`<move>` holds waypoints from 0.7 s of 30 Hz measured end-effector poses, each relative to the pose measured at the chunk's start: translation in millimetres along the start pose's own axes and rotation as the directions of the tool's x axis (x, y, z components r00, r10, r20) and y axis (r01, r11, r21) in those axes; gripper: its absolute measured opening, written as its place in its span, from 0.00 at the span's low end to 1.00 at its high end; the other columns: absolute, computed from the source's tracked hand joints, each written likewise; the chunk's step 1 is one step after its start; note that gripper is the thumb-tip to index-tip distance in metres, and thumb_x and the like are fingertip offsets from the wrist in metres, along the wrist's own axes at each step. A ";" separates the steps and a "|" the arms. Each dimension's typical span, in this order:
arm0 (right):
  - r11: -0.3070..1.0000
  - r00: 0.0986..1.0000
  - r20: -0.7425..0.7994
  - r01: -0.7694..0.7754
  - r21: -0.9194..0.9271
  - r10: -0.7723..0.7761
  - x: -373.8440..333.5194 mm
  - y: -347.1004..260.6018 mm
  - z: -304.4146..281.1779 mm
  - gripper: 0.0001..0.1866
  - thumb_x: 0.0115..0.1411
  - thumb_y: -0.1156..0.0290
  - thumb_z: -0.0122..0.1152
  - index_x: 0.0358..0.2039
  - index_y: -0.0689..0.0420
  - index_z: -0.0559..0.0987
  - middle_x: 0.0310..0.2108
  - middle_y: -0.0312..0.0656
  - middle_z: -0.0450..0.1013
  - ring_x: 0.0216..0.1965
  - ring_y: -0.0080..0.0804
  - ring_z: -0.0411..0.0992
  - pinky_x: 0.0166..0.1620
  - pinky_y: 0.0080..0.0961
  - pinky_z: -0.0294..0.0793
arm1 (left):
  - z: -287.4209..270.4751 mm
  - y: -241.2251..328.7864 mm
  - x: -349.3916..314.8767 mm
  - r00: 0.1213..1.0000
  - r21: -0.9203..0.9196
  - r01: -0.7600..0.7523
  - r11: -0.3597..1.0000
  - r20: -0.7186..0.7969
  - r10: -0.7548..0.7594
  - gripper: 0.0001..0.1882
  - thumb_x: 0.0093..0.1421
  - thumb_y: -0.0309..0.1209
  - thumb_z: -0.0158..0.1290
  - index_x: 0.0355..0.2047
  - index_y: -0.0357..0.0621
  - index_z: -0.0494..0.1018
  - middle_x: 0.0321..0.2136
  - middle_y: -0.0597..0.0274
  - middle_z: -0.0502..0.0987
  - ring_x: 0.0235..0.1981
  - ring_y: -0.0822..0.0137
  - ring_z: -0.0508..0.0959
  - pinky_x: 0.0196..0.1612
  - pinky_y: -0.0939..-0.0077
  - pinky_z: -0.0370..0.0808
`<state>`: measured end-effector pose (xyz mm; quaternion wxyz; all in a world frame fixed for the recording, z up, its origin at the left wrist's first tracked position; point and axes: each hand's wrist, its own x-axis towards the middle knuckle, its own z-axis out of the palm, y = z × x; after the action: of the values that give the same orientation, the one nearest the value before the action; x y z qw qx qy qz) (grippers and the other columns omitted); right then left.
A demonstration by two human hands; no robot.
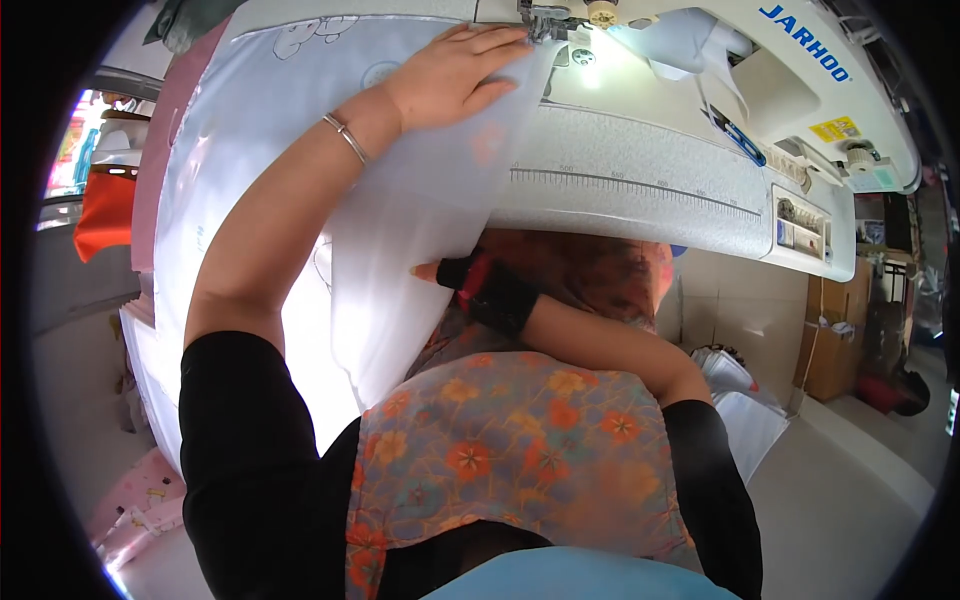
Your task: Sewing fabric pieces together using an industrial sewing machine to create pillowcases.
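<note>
My left hand (455, 75) lies flat on a thin, translucent white sheet (410, 200), with its fingers stretched toward the presser foot (541, 25) of a sewing machine. Faint printed figures show on the sheet and on the material under it. Below the table's front edge, my right hand (460, 275) is at the sheet's hanging edge, wearing a black wrap with a reddish band. Its thumb rests on the near side of the sheet. The other fingers are out of sight behind the sheet, which appears pinched between them and the thumb.
The sewing machine's white arm (820, 90) spans the upper right. A ruler scale (630, 182) runs along the table front. Blue-handled thread snips (735, 136) lie under the arm, left of a small tray (800, 228). Cardboard boxes (836, 335) stand at right, an orange cloth (104, 212) at left.
</note>
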<state>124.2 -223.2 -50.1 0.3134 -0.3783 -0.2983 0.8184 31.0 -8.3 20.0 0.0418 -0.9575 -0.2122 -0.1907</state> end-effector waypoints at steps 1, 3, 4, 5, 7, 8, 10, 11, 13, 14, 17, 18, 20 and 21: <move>0.987 0.992 -0.004 -0.124 -0.101 0.124 1.3 -2.3 0.2 0.21 0.57 0.64 0.66 0.50 0.57 0.76 0.46 0.43 0.75 0.45 0.31 0.73 0.50 0.28 0.73 | -1.5 2.2 -3.0 1.000 -0.005 0.002 1.000 0.023 -0.002 0.25 0.65 0.39 0.48 0.60 0.47 0.65 0.63 0.55 0.64 0.64 0.54 0.62 0.65 0.52 0.59; 0.963 0.990 0.071 0.137 -0.232 -0.124 2.2 30.4 -20.4 0.21 0.57 0.66 0.66 0.50 0.58 0.76 0.45 0.44 0.75 0.45 0.31 0.73 0.50 0.29 0.73 | 1.8 14.5 0.7 0.998 0.024 0.057 0.998 0.029 -0.057 0.26 0.65 0.41 0.47 0.61 0.47 0.65 0.63 0.55 0.64 0.64 0.54 0.62 0.64 0.48 0.59; 0.858 0.921 0.173 0.389 -0.336 -0.350 -0.2 42.3 -30.3 0.21 0.57 0.68 0.66 0.50 0.58 0.76 0.45 0.44 0.76 0.45 0.32 0.73 0.49 0.30 0.73 | 5.1 21.3 4.1 0.993 0.052 0.110 0.993 0.035 -0.111 0.27 0.65 0.43 0.47 0.61 0.47 0.64 0.63 0.55 0.63 0.65 0.54 0.61 0.64 0.44 0.58; 0.859 0.921 0.184 0.387 -0.335 -0.343 -9.5 40.0 -39.2 0.21 0.57 0.68 0.66 0.50 0.58 0.76 0.45 0.44 0.76 0.45 0.32 0.73 0.49 0.30 0.73 | 5.8 26.5 1.0 0.992 0.057 0.121 0.991 0.036 -0.123 0.27 0.65 0.43 0.47 0.61 0.47 0.64 0.63 0.55 0.63 0.65 0.54 0.61 0.64 0.44 0.58; 0.776 0.930 0.223 0.366 -0.514 -0.290 -34.2 31.5 -63.3 0.22 0.56 0.69 0.66 0.50 0.60 0.75 0.43 0.44 0.76 0.45 0.34 0.73 0.49 0.32 0.73 | 8.7 38.9 -0.1 0.967 0.058 0.252 0.966 0.021 -0.254 0.28 0.65 0.45 0.47 0.62 0.48 0.64 0.63 0.55 0.63 0.66 0.54 0.60 0.63 0.38 0.56; 0.777 0.932 0.223 0.362 -0.514 -0.286 -36.8 34.6 -66.6 0.22 0.56 0.69 0.66 0.50 0.60 0.75 0.43 0.44 0.76 0.45 0.34 0.73 0.49 0.32 0.73 | 8.9 43.2 0.8 0.966 0.055 0.256 0.965 0.022 -0.257 0.28 0.65 0.45 0.47 0.62 0.48 0.64 0.63 0.55 0.63 0.66 0.54 0.60 0.63 0.38 0.56; 0.908 0.972 0.100 0.233 -0.348 -0.211 -41.6 43.1 -71.9 0.21 0.56 0.69 0.66 0.49 0.60 0.76 0.44 0.44 0.76 0.47 0.35 0.73 0.50 0.34 0.73 | 5.1 50.2 3.9 0.954 0.132 0.299 0.945 -0.036 -0.296 0.26 0.63 0.43 0.49 0.59 0.46 0.66 0.61 0.55 0.66 0.63 0.54 0.64 0.63 0.47 0.61; 0.909 0.974 0.099 0.227 -0.350 -0.205 -47.3 32.3 -65.2 0.21 0.56 0.69 0.66 0.49 0.60 0.76 0.44 0.44 0.76 0.47 0.35 0.73 0.50 0.34 0.73 | -2.7 53.0 7.7 0.953 0.128 0.304 0.944 -0.036 -0.302 0.26 0.63 0.43 0.49 0.59 0.46 0.66 0.61 0.55 0.66 0.63 0.54 0.64 0.63 0.47 0.61; 0.848 0.957 -0.061 0.220 -0.481 -0.283 -59.4 11.3 -52.3 0.20 0.55 0.68 0.66 0.48 0.60 0.76 0.44 0.44 0.76 0.47 0.34 0.73 0.50 0.34 0.73 | -19.0 55.5 13.3 0.965 0.069 0.264 0.962 -0.021 -0.263 0.22 0.59 0.36 0.52 0.51 0.35 0.71 0.54 0.47 0.70 0.58 0.49 0.68 0.60 0.56 0.65; 0.848 0.958 -0.055 0.221 -0.482 -0.281 -57.1 12.8 -53.7 0.20 0.55 0.68 0.66 0.48 0.60 0.76 0.44 0.44 0.76 0.47 0.34 0.73 0.50 0.34 0.73 | -19.0 53.4 12.7 0.963 0.072 0.269 0.961 -0.021 -0.268 0.22 0.59 0.36 0.52 0.51 0.35 0.71 0.54 0.47 0.70 0.58 0.49 0.68 0.60 0.56 0.65; 0.834 0.942 -0.077 0.250 -0.491 -0.327 -37.0 30.0 -67.2 0.21 0.55 0.68 0.65 0.49 0.60 0.76 0.44 0.45 0.76 0.47 0.34 0.73 0.50 0.33 0.73 | -15.5 41.3 14.3 0.986 0.017 0.153 0.988 -0.075 -0.151 0.19 0.58 0.35 0.52 0.47 0.37 0.73 0.50 0.50 0.73 0.53 0.49 0.72 0.55 0.57 0.70; 0.870 0.941 -0.078 0.270 -0.413 -0.329 -30.2 42.5 -73.8 0.22 0.55 0.67 0.65 0.50 0.60 0.75 0.45 0.45 0.76 0.48 0.35 0.73 0.50 0.34 0.73 | -12.5 42.3 15.6 0.981 0.033 0.181 0.983 0.058 -0.183 0.21 0.60 0.37 0.51 0.51 0.40 0.71 0.53 0.52 0.72 0.55 0.52 0.71 0.58 0.58 0.68; 0.899 0.942 -0.076 0.285 -0.332 -0.327 -30.5 37.9 -67.8 0.23 0.56 0.66 0.65 0.51 0.60 0.75 0.47 0.45 0.76 0.48 0.35 0.72 0.51 0.34 0.72 | -1.1 45.0 6.8 0.958 0.051 0.212 0.976 0.188 -0.218 0.23 0.62 0.40 0.50 0.54 0.43 0.70 0.56 0.55 0.71 0.57 0.54 0.70 0.60 0.58 0.67; 0.877 0.917 -0.124 0.315 -0.362 -0.380 -36.7 36.2 -65.0 0.24 0.56 0.65 0.64 0.51 0.61 0.74 0.48 0.46 0.75 0.49 0.36 0.72 0.52 0.35 0.71 | 4.9 49.7 -2.1 0.984 0.048 0.180 0.982 0.000 -0.180 0.21 0.61 0.38 0.51 0.52 0.42 0.71 0.53 0.55 0.72 0.54 0.54 0.72 0.58 0.61 0.69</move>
<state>185.1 -256.7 -95.2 0.4140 -0.4429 -0.4647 0.6454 52.0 -53.4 14.7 0.0469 -0.9336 -0.3027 -0.1862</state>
